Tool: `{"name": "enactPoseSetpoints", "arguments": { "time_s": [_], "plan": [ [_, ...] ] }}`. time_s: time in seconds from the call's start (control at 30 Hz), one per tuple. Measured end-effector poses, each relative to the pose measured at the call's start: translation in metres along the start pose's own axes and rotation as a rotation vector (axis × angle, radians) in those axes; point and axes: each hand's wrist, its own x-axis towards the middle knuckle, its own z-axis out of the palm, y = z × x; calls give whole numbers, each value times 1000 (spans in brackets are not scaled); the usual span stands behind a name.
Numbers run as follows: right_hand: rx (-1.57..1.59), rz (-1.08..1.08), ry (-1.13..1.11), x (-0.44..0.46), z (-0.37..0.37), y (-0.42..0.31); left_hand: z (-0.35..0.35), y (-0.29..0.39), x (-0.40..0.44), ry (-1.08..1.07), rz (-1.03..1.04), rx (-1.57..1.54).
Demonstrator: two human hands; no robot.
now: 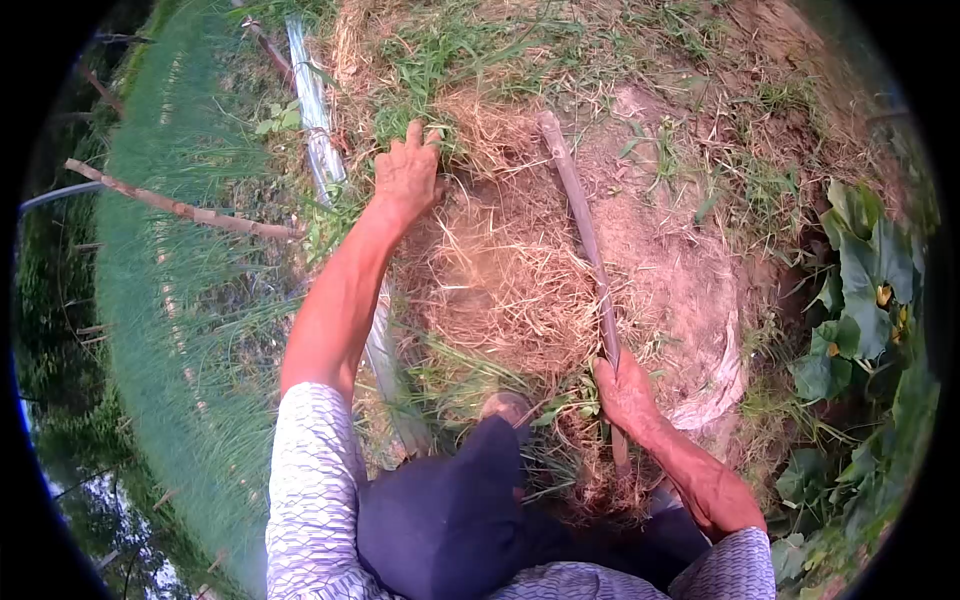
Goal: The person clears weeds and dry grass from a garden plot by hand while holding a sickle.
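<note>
My left hand (407,180) reaches forward to a tuft of green grass (425,60), its fingers apart and touching the blades. No grass shows clearly gripped in it. My right hand (628,392) is wrapped round a long wooden stick (585,225). The stick slants away from me over the ground, its far end beside dry brown grass. Below my right hand its near end runs down into a clump of dry roots and grass (610,485). Loose straw (500,280) covers the soil between my hands.
On the left stands a green net (180,330) with a wooden pole (185,207) against it. A strip of clear plastic sheet (315,110) runs along its foot. Bare soil (660,240) lies right of the stick. Broad-leaved plants (865,290) with yellow flowers grow at far right.
</note>
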Motion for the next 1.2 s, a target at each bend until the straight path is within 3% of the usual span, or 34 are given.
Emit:
{"name": "enactPoseSetpoints", "arguments": {
  "time_s": [0.03, 0.1, 0.17, 0.23, 0.3, 0.47, 0.6, 0.67, 0.7, 0.73, 0.8, 0.87, 0.9, 0.93, 0.97, 1.0, 1.03, 1.1, 1.2],
  "plan": [
    [12, -79, 42, -13, 8, 19, 7, -3, 1, -211, -79, -7],
    [29, -155, 88, -22, 11, 24, 28, -14, 6, -106, 20, 86],
    [339, 82, -46, -17, 0, -3, 30, -16, 16, -10, 34, -3],
    [372, 115, -34, 4, -7, -39, 30, -21, 22, 26, 69, -31],
    [315, 91, 20, 28, 0, -43, 15, -20, 24, -153, -2, -127],
    [-134, 74, -76, -41, -32, 18, 1, -15, 2, -121, 31, -324],
    [-143, 97, -244, -94, -70, 65, -17, 21, -94, -500, 275, -520],
    [83, 213, -222, -94, -68, 72, -35, 36, -127, -918, 201, -728],
    [74, 213, -238, -87, -65, 67, -40, 41, -134, -1240, 70, -802],
    [122, 133, -144, -68, -59, 53, -47, 46, -136, -1236, 64, -808],
    [135, 33, 4, -31, -45, 23, -59, 53, -134, -791, 218, -607],
    [91, -36, 79, 11, -30, -15, -43, 39, -114, -327, 63, -386],
    [87, -72, 110, 27, -23, -33, -45, 30, -92, -300, -102, -345],
    [80, -7, 76, 39, -14, -50, -16, 11, -78, -19, -97, -177],
    [75, 60, 45, 44, -6, -61, -13, 1, -61, 120, -132, -125],
    [63, 124, -72, 36, 3, -59, -11, -5, -44, 31, -251, -129],
    [37, 37, -82, 25, 12, -30, -8, -11, -31, 40, -262, -128],
    [-174, 125, -143, -8, 5, 6, 5, -18, -18, -171, -327, -260],
    [17, 80, -85, -28, -13, 4, 18, -19, -10, -244, -295, -273]
  ]
}}
